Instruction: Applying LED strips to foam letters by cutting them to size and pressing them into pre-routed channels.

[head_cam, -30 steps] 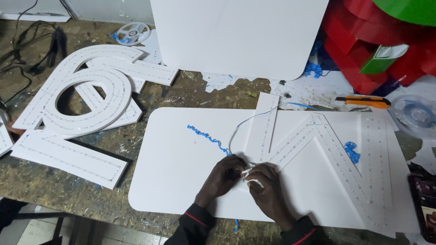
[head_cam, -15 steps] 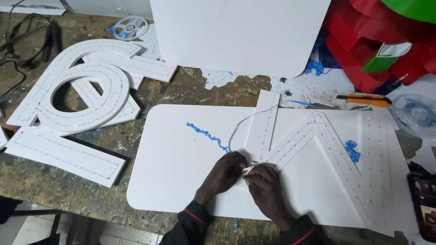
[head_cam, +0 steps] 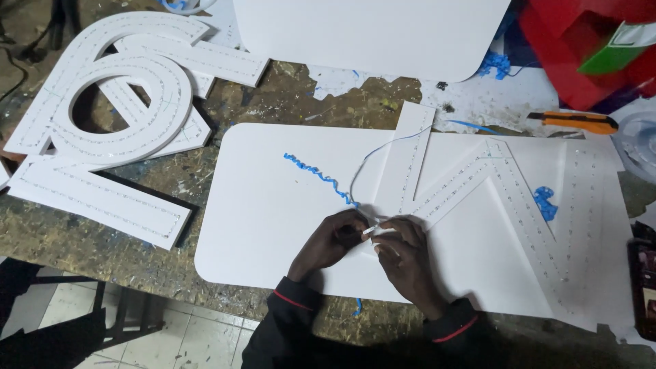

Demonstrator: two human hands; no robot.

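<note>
My left hand (head_cam: 329,240) and my right hand (head_cam: 405,257) meet over a white rounded board (head_cam: 273,219) on the workbench. Between their fingertips they pinch the end of a thin white wire (head_cam: 372,154), which loops up toward a white letter cut-out (head_cam: 506,184) lined with rows of small dots. The letter lies on the board just right of my hands. A curl of blue film (head_cam: 316,175) lies on the board above my left hand.
A stack of white cut-out letters (head_cam: 109,116) lies at the left. Another white panel (head_cam: 369,34) sits at the back. An orange utility knife (head_cam: 574,121) rests at the right, near red and green shapes (head_cam: 588,48). The bench's front edge (head_cam: 137,280) drops to a tiled floor.
The view has shifted slightly. My hands stay together on the wire end, with the fingers working closer on it.
</note>
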